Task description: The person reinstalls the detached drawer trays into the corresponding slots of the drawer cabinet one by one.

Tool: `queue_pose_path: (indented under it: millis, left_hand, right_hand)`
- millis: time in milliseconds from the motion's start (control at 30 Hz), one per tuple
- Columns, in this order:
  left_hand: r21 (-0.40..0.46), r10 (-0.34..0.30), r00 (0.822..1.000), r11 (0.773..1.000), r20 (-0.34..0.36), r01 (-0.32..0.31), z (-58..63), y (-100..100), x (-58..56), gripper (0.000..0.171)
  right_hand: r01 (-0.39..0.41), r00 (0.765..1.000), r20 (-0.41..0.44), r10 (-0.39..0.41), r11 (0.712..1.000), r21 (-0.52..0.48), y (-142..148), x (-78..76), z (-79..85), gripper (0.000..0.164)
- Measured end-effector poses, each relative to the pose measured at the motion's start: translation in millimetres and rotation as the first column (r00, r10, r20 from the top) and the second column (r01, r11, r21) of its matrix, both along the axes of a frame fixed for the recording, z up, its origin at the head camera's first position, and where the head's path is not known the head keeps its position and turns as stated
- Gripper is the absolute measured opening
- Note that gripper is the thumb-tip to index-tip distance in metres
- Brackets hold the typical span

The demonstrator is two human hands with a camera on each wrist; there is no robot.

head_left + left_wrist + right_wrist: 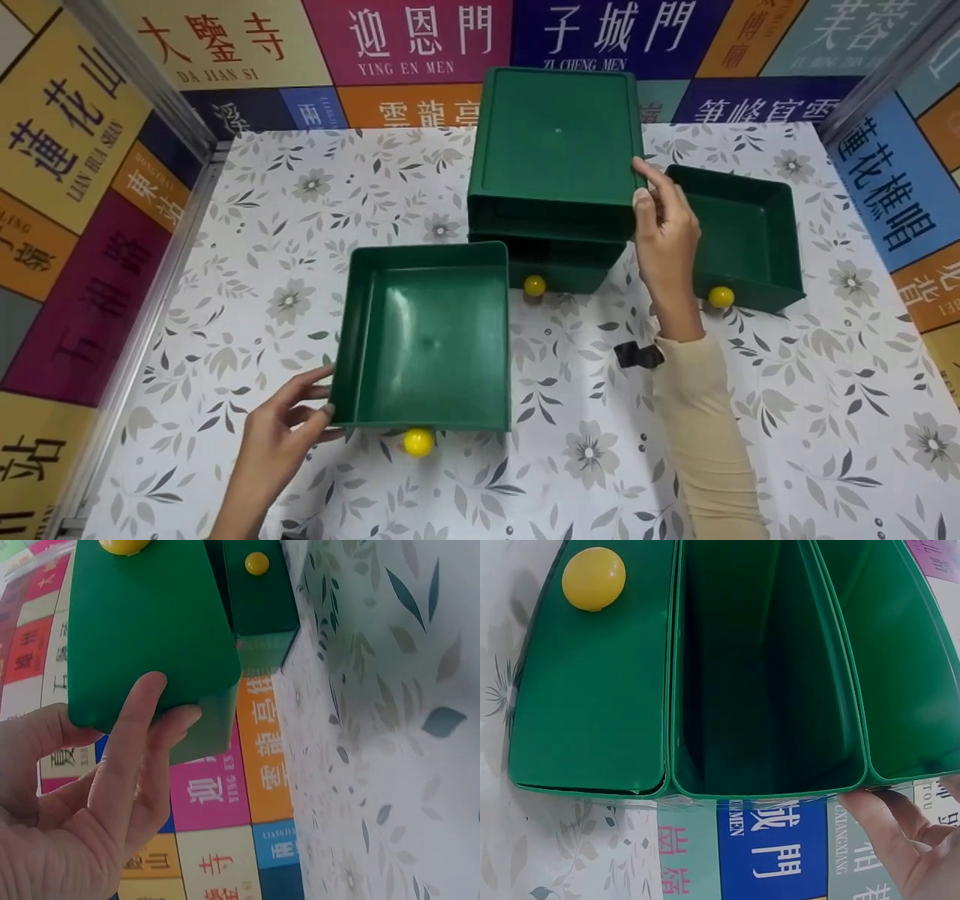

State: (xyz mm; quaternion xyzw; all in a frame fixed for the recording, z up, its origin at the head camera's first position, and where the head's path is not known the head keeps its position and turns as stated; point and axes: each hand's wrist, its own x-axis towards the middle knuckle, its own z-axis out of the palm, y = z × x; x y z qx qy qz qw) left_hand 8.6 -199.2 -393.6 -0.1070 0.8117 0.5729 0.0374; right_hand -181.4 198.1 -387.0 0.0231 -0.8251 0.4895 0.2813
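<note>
My left hand (281, 431) pinches a green drawer (442, 341) at its front left corner. The drawer has a yellow round knob (418, 442) on its front, and its inside shows bare. In the left wrist view the fingers (127, 739) lie against the drawer's front and side. Behind stands a green drawer cabinet (559, 135), which overlaps the held drawer in the head view. Its top and middle slots (761, 675) are without drawers, while the bottom drawer (592, 697) sits inside. My right hand (670, 232) touches the cabinet's right side, its thumb and index finger along the upper edge.
Another green drawer (742, 225) with a yellow knob lies on the table, right of the cabinet. A small black object (637, 354) is beside the right wrist. Colourful printed panels (420, 41) wall the flower-patterned table (247, 300) at the back and sides.
</note>
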Motion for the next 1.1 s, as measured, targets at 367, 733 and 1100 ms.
queue_pose_path:
  millis: [367,733,1100]
  left_hand:
    - [-0.015,-0.197,0.978,0.98,-0.066,0.197,1.3,29.2,-18.1,0.046]
    - [-0.017,-0.36,0.927,0.933,-0.108,0.36,-1.8,53.3,-37.4,0.044]
    - [-0.078,-0.371,0.92,0.928,-0.123,0.364,-11.1,69.9,-51.6,0.043]
  right_hand:
    - [-0.022,1.0,-0.003,0.022,1.0,-0.006,0.5,-0.2,-0.1,0.034]
    - [-0.043,0.998,-0.036,0.042,0.999,-0.018,-10.0,12.9,19.2,0.034]
    - [-0.027,0.999,-0.038,0.027,1.0,0.005,3.1,-1.2,-2.7,0.033]
